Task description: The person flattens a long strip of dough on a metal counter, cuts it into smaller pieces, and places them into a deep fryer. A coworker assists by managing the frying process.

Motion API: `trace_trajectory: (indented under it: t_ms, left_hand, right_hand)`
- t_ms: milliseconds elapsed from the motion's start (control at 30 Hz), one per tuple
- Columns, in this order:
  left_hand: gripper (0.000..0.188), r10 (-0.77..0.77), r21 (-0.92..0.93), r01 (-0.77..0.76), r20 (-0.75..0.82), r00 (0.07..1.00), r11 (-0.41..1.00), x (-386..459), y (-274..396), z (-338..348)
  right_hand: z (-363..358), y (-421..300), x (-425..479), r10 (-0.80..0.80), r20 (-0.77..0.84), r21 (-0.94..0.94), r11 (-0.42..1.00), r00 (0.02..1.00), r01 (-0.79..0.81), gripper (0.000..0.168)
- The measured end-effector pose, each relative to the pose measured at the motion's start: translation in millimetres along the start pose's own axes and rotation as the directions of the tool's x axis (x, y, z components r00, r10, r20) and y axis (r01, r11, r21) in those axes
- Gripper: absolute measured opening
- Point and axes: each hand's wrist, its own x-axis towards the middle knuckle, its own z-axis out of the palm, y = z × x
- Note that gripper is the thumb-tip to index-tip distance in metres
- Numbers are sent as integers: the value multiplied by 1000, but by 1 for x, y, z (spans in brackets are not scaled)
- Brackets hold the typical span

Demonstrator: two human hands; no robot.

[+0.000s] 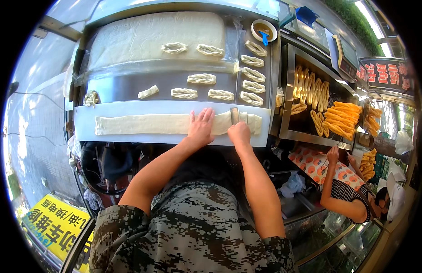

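A long flat strip of dough lies across a white cutting board. My left hand rests palm down on the strip with its fingers extended, holding nothing. Just to the right, my right hand grips a broad-bladed knife; its blade stands across the dough and the handle is hidden in my fist. Several narrow cut pieces overlap at the strip's right end. Beyond the board, twisted dough pieces lie on the metal worktop, beside one short untwisted-looking piece.
A large dough slab under plastic film fills the back. A white bowl holds brown liquid and a blue brush. To the right, a fryer contains dough sticks. A co-worker in a patterned apron stands beside it.
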Motion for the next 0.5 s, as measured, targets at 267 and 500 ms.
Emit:
trace_trajectory:
  t_ms: [267, 500]
  left_hand:
    - [103, -2, -10, 2, 30, 1000, 1000, -1, -9, -3]
    - [101, 5, -18, -5, 31, 1000, 1000, -7, -21, -7]
  right_hand:
    - [27, 40, -71, -39, -198, 118, 991, 979, 64, 22]
    - [42, -4, -53, -39, -227, 80, 995, 973, 59, 21]
